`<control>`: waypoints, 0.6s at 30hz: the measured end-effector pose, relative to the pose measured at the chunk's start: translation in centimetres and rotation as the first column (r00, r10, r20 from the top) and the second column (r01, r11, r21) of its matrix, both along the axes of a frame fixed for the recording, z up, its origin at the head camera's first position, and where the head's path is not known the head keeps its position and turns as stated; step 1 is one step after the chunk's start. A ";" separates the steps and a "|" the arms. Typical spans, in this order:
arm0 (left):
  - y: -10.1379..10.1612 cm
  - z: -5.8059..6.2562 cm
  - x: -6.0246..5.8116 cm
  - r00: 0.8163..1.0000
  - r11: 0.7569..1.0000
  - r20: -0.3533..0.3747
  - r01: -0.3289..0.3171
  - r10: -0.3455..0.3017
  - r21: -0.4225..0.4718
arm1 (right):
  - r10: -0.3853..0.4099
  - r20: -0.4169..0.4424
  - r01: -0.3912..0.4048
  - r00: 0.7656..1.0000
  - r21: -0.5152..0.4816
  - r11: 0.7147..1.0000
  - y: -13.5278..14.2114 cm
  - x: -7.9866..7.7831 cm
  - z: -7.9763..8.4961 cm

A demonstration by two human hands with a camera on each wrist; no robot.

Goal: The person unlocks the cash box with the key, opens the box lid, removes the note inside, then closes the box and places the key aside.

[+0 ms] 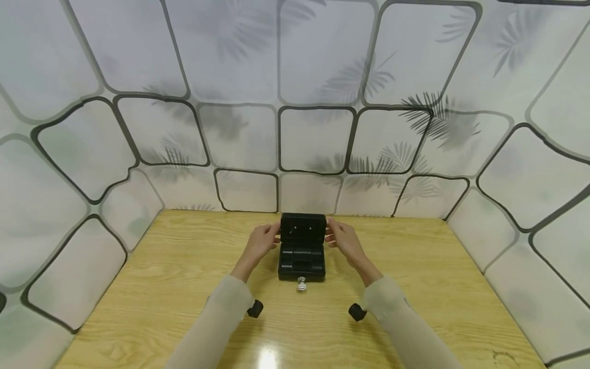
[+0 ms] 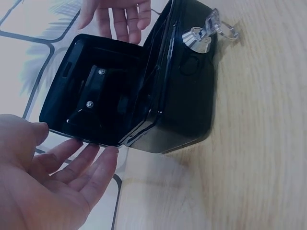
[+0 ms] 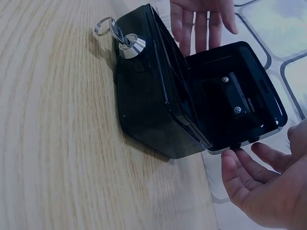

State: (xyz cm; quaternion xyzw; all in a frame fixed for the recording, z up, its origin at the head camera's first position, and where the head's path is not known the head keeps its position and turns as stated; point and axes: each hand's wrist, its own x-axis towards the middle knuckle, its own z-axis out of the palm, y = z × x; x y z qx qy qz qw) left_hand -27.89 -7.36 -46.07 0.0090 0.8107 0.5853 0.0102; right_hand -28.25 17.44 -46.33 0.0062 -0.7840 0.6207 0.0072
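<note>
A small black cash box (image 1: 286, 274) stands on the table with its lid (image 1: 302, 221) raised and leaning back. Inside the base is a black compartmented tray (image 1: 301, 254). Two screw heads show on the lid's inner side. A key (image 2: 211, 24) with a ring sits in the silver lock on the front. My left hand (image 1: 261, 241) is at the lid's left edge, its loosely bent fingertips touching the side from below in the left wrist view. My right hand (image 1: 342, 240) mirrors it at the right edge, fingertips against the lid (image 3: 276, 125) and thumb apart.
The light wood-grain table (image 1: 184, 287) spreads out around the box. Behind and on both sides rise pale walls (image 1: 244, 133) with a stone-outline and leaf pattern. Black wrist devices (image 1: 255, 309) stick out at both cream sleeves (image 1: 212, 323).
</note>
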 end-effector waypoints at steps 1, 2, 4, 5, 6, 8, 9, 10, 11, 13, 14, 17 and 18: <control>0.0 0.0 0.1 1.000 1.000 0.003 0.005 -0.005 0.003 | 0.001 -0.001 -0.001 1.000 -0.008 1.000 0.1 0.0 0.0; -0.1 0.0 0.2 1.000 1.000 0.004 0.009 -0.009 0.005 | 0.001 -0.001 -0.001 1.000 -0.013 1.000 0.1 0.1 0.0; -0.1 -0.1 0.4 1.000 1.000 0.010 0.018 -0.018 0.009 | -0.002 -0.006 0.002 1.000 -0.022 1.000 0.3 0.0 -0.4; -0.2 -0.2 0.5 1.000 1.000 0.008 0.025 -0.025 0.003 | -0.001 -0.001 0.001 1.000 -0.028 1.000 0.3 0.0 -0.5; -0.3 -0.3 0.6 0.999 0.999 0.008 0.033 -0.033 -0.003 | 0.000 0.004 0.000 1.000 -0.031 1.000 0.4 0.0 -0.5; -0.4 -0.4 0.8 0.999 0.999 0.011 0.049 -0.048 -0.011 | 0.003 0.008 -0.003 1.000 -0.026 1.000 0.5 0.1 -0.5; -0.4 -0.4 0.9 0.998 0.998 0.012 0.055 -0.055 -0.014 | 0.006 0.009 -0.005 1.000 -0.024 1.000 0.6 0.1 -0.6; -0.5 -0.5 1.0 0.998 0.998 0.010 0.063 -0.062 -0.017 | 0.009 0.009 -0.008 1.000 -0.020 1.000 0.7 0.2 -0.5; -0.5 -0.5 1.1 0.998 0.998 0.011 0.068 -0.068 -0.019 | 0.009 0.010 -0.009 1.000 -0.020 1.000 0.7 0.2 -0.5; -0.6 -0.6 1.2 0.997 0.997 0.017 0.076 -0.075 -0.014 | 0.012 0.012 -0.012 1.000 -0.021 1.000 0.8 0.4 -0.5; -0.6 -0.7 1.3 0.997 0.997 0.016 0.079 -0.079 -0.016 | 0.014 0.012 -0.014 1.000 -0.024 1.000 0.8 0.5 -0.4; -0.8 -0.9 1.5 0.996 0.996 0.013 0.088 -0.088 -0.029 | 0.015 0.011 -0.015 1.000 -0.037 0.999 0.8 0.7 -0.4; -0.8 -1.0 1.6 0.996 0.995 0.014 0.091 -0.090 -0.034 | 0.015 0.010 -0.015 1.000 -0.041 0.999 0.9 0.8 -0.4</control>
